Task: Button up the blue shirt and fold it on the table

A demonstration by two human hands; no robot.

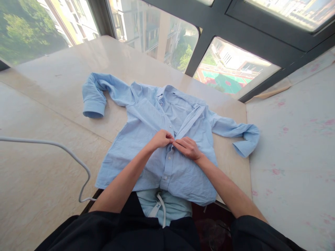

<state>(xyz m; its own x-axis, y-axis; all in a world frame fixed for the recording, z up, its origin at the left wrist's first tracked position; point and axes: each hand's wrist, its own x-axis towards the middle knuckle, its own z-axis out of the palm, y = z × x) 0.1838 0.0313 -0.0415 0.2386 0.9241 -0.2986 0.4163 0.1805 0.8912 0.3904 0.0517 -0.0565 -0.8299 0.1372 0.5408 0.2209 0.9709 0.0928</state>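
Head camera view: a person in a black top (115, 232) works with both hands at the front of a light blue button-up shirt (146, 120), which lies face up on a pale stone window ledge (52, 104), its collar (163, 90) toward the glass and its hem toward the wearer. The left hand (162, 138) is nearly closed, thumb and forefinger pinched on the placket (167, 167) about midway down the shirt; the right hand (187, 146) meets it there, fingers bent and drawn together, its tips gripping the fabric beside the other hand's. Whether a button is caught between the fingertips cannot be told. Above the hands the front gapes in a V, with buttons along its left edge; below them, the two sides overlap and two more buttons show in line. Both sleeves spread outward, the left one bent with its cuff (93, 108) toward the wearer, the right one folded back near the floral wallpaper (293, 146). A white cable (65, 148) curves over the ledge at left. Pale green drawstring trousers (175, 205) show just below the hem. Beyond the dark-framed windows (206, 48) stand trees, buildings and a sports court (225, 82).
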